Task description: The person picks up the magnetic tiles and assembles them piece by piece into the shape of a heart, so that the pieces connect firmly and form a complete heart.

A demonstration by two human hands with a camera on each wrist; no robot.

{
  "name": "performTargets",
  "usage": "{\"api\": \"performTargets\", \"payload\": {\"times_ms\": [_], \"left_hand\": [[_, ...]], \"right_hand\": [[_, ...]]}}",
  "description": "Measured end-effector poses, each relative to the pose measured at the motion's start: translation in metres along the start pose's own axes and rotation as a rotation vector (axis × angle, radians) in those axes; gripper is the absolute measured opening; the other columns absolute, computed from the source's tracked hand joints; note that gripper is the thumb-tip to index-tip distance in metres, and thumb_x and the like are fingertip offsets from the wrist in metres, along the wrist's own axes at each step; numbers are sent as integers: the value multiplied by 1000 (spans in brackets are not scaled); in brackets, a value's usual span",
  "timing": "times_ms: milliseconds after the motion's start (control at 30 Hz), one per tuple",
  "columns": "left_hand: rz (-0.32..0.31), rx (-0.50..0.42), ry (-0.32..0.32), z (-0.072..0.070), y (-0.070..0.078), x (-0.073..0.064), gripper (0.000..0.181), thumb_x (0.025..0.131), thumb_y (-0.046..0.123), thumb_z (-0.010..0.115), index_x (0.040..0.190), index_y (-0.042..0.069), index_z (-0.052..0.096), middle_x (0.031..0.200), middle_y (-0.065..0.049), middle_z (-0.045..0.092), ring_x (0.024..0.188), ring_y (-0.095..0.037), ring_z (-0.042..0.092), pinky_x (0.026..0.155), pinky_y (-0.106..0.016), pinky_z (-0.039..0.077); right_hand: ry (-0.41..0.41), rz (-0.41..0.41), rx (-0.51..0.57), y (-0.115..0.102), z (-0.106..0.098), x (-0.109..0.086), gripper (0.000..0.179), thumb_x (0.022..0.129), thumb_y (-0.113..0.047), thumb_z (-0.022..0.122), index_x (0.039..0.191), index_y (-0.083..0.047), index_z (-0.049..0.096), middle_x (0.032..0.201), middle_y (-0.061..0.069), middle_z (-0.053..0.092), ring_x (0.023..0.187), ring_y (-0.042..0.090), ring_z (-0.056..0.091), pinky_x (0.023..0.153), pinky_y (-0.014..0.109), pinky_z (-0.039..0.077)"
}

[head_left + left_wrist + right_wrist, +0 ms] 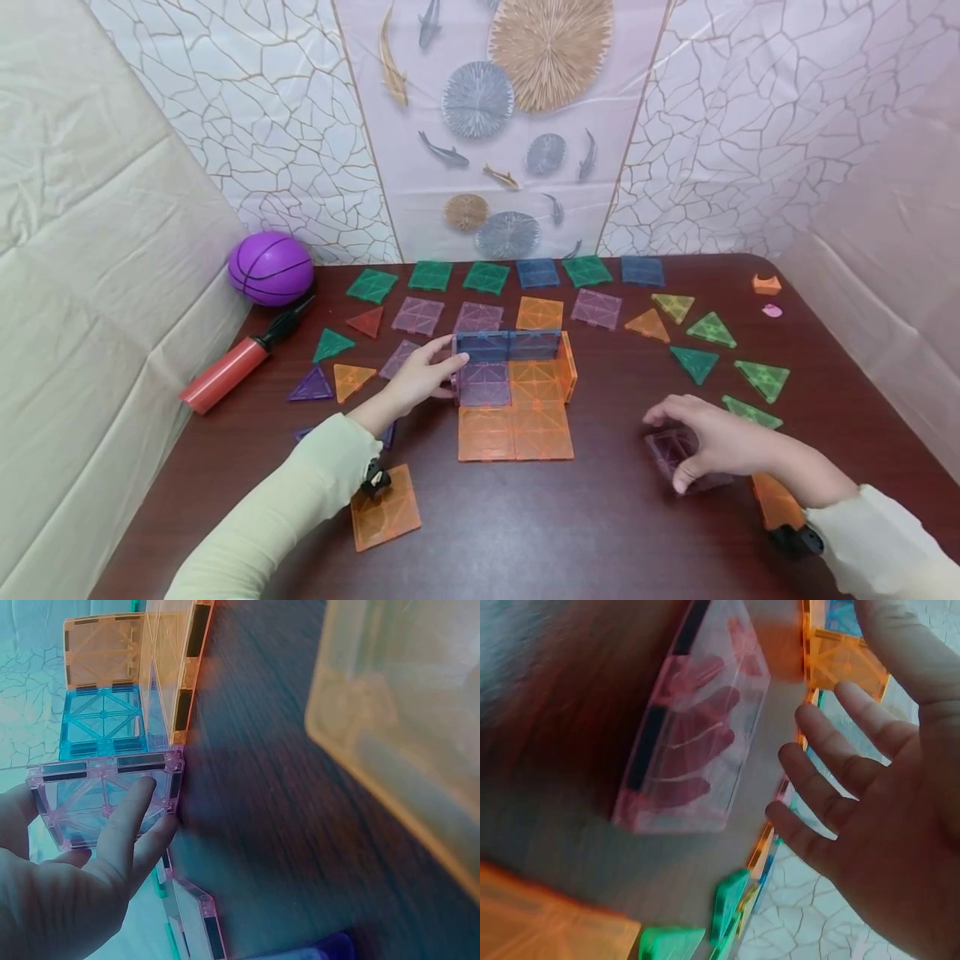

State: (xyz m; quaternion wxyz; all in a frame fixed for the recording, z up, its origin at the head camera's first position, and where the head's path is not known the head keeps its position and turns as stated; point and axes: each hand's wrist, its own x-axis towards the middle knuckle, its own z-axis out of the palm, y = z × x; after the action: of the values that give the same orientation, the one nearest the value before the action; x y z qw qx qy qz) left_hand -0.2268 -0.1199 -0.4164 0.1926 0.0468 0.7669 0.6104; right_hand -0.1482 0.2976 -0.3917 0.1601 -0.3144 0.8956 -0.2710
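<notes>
My left hand [422, 372] is at the left side of a small structure of see-through magnetic tiles. Its fingertips lie on the outer face of an upright purple tile [105, 796], with the thumb at the tile's top edge. Two blue tiles [483, 346] form the back wall and an orange tile [568, 367] stands on the right. A purple floor tile [483, 385] and orange floor tiles [486, 433] lie flat. My right hand [723, 446] hovers over a loose purple tile [697, 727] on the table, its fingers spread apart from it.
Green tiles [430, 275] and other square tiles line the table's back. Triangle tiles [762, 381] lie at both sides. A purple ball [270, 268] and a red hand pump [225, 375] are at the left. Orange tiles [386, 510] lie near each forearm.
</notes>
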Motion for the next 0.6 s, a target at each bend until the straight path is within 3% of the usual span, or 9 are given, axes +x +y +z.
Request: {"api": "performTargets", "payload": {"times_ms": [167, 300, 600], "left_hand": [[-7, 17, 4, 0, -1, 0, 65, 98, 24, 57, 151, 4, 25, 140, -27, 45, 126, -41, 48, 84, -46, 54], [5, 13, 15, 0, -1, -1, 68, 97, 28, 59, 152, 7, 26, 141, -25, 45, 126, -40, 49, 84, -46, 54], [18, -5, 19, 0, -2, 0, 67, 97, 29, 59, 152, 9, 27, 138, -25, 47, 125, -39, 50, 83, -45, 54]], "right_hand": [[-6, 37, -112, 8, 4, -8, 76, 59, -50, 86, 118, -12, 56, 114, 1, 54, 98, 19, 45, 76, 37, 42], [-14, 54, -159, 11, 5, -9, 75, 57, -52, 86, 116, -15, 58, 113, -2, 53, 101, 21, 45, 79, 46, 37], [-35, 79, -159, 13, 6, 0, 74, 61, -51, 85, 117, -10, 59, 109, -2, 52, 96, 17, 45, 75, 39, 40]]}}
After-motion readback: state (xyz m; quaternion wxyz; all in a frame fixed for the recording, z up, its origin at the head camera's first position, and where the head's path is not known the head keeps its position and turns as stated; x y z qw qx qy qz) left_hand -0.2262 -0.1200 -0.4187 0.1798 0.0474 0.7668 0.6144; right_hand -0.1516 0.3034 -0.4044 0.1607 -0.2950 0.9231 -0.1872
